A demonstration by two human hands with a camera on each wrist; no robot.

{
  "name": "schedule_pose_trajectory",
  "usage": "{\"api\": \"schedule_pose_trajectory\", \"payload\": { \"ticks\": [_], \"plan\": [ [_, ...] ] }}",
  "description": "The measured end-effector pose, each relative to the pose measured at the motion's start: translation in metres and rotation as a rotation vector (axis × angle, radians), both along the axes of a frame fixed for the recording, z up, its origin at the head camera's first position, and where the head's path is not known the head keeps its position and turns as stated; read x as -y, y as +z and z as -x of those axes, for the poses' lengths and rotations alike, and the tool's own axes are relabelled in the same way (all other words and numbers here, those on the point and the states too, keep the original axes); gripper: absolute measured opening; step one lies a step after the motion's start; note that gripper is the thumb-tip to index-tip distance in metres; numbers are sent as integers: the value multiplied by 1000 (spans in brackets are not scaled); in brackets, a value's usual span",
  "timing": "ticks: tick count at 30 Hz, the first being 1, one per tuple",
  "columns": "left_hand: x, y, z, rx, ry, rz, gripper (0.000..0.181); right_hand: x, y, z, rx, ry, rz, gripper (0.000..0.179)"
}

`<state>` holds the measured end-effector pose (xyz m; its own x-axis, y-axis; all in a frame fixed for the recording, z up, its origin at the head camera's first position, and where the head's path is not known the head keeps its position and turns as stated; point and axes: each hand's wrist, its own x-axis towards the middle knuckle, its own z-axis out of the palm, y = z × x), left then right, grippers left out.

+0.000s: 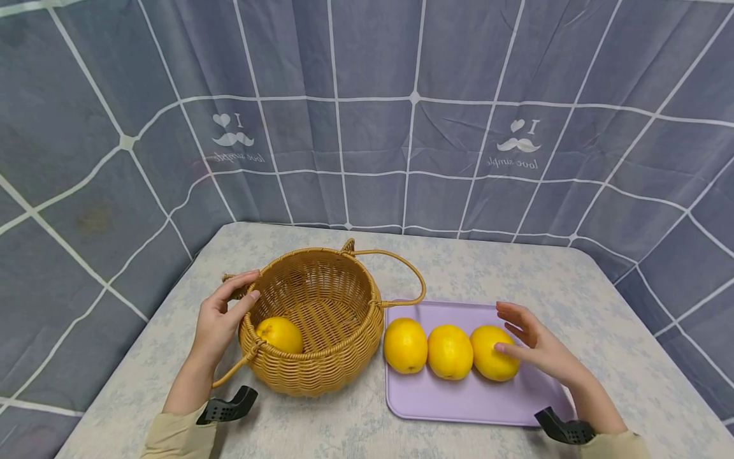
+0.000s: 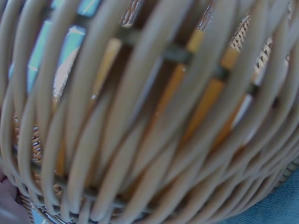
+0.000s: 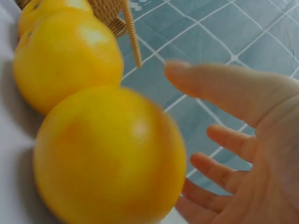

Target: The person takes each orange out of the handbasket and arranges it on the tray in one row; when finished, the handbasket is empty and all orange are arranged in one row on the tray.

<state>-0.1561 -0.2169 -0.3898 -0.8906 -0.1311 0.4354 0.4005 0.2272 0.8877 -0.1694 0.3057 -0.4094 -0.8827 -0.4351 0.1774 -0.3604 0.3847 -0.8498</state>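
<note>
My left hand (image 1: 220, 312) holds the left rim of a round wicker basket (image 1: 321, 376), its thumb lying over the edge. One yellow-orange fruit, which looks like an orange (image 1: 281, 335), rests inside at the basket's near left. The woven wall (image 2: 154, 116) fills the left wrist view, with yellow showing through the gaps. On a lilac tray (image 1: 453, 405) three more such oranges stand in a row. Beside the rightmost orange (image 3: 110, 156) is my right hand (image 1: 541, 347), fingers spread and thumb apart; the right wrist view shows a gap between hand and fruit.
The basket has two looped handles; the right handle (image 1: 421, 280) reaches over the tray's back left corner. A pale patterned cloth (image 1: 487, 268) covers the table. A grey-blue checked curtain (image 1: 373, 140) hangs behind and along both sides.
</note>
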Motion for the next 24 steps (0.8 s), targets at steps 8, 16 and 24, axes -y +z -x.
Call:
{"api": "schedule_pose_trajectory", "payload": {
  "ticks": [8,16,24],
  "plan": [
    [0,0,0,0,0,1,31,10,35,16,-22,26,94,51],
    [1,0,1,12,10,0,31,39,76,35,-73,95,113,50],
    [1,-1,1,-3,2,15,32,74,108,52,-37,154,123,49]
  ]
}}
